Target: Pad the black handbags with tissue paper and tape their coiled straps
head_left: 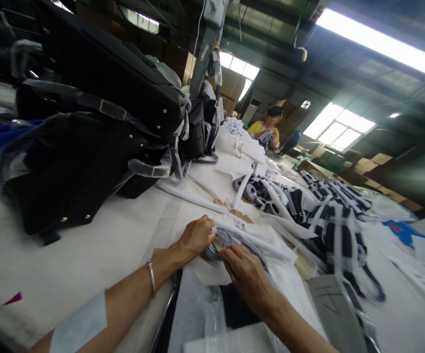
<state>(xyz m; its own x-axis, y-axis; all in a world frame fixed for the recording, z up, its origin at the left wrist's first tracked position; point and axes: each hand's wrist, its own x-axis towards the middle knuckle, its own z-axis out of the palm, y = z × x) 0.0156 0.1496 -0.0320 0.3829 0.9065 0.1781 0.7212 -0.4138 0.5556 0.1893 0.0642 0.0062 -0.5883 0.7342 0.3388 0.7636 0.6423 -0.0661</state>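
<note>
- Table [102, 255]: broad, pale, heavily covered on its right side; everything at hand rests on it.
- Pile of black bags [68, 171]: left side of table, several lying over one another, handles in clear wrap.
- Black pieces with white straps [330, 230]: heaped on the right, well apart from the hands.
- Person in yellow [262, 131]: far end, hands raised in front; what they hold is too small to tell.
- Grey card [328, 301]: near right, hand-marked, beside the right forearm.
- Left hand [197, 237]: fingers curled, grip narrow, appears to pinch the left end of the coil.
- Right hand [247, 275]: fingers bent, tips touching the coil's near edge; cannot tell whether this grip has closed on a strand.
- Grey coil [223, 239]: looped cord or piping, material unclear, flat on the table between both hands. Key relation: it lies right of the left grip and ahead-left of the right. Long axis runs from the left fingers rightward and slightly back toward the wearer, passing beyond the right hand. Both hands touch; the left overlaps it more.
- Bangle [151, 279]: on the left wrist.
</note>
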